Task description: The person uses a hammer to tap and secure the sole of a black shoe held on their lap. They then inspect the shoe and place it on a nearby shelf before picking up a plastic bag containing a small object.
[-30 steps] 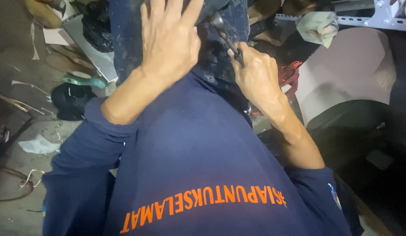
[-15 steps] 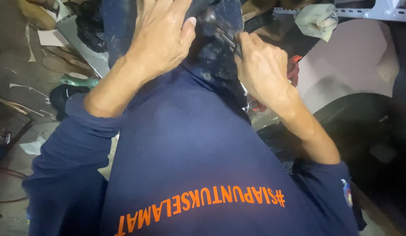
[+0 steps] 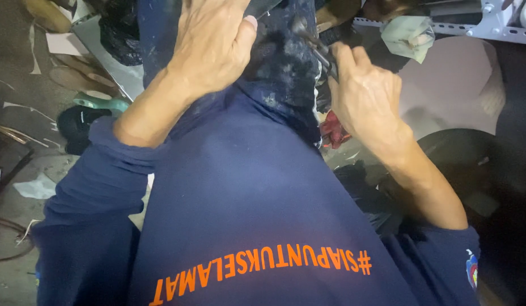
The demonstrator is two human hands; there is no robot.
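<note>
Both hands work at the top of the view, seen from above past a navy shirt (image 3: pixel 246 209) with orange lettering that fills the lower half. Sleeves are pushed up on both forearms.

Left hand (image 3: pixel 215 48) lies flat with its fingers spread and its palm pressed on a dark, dusty blue cloth (image 3: pixel 285 73), which is stretched upward between the two hands. It pins the cloth rather than gripping it.

Right hand (image 3: pixel 365 93) is curled closed around a slim dark metal tool (image 3: pixel 315 42). What kind of tool it is cannot be told. Its tip points up and to the left and rests on the cloth, just beside the left thumb.

Just below the right hand a scrap of red material (image 3: pixel 334 130) shows beside the cloth.

Farther off on the left, the floor (image 3: pixel 19 107) is littered with paper scraps, a pale green handle (image 3: pixel 101 103) and a black object (image 3: pixel 76 127).

At the upper right a crumpled pale green rag (image 3: pixel 407 34) sits by a perforated grey metal bar (image 3: pixel 473 28). Beneath them lies a large pale curved panel (image 3: pixel 455 85), with a dark rounded shape (image 3: pixel 473 170) below it.
</note>
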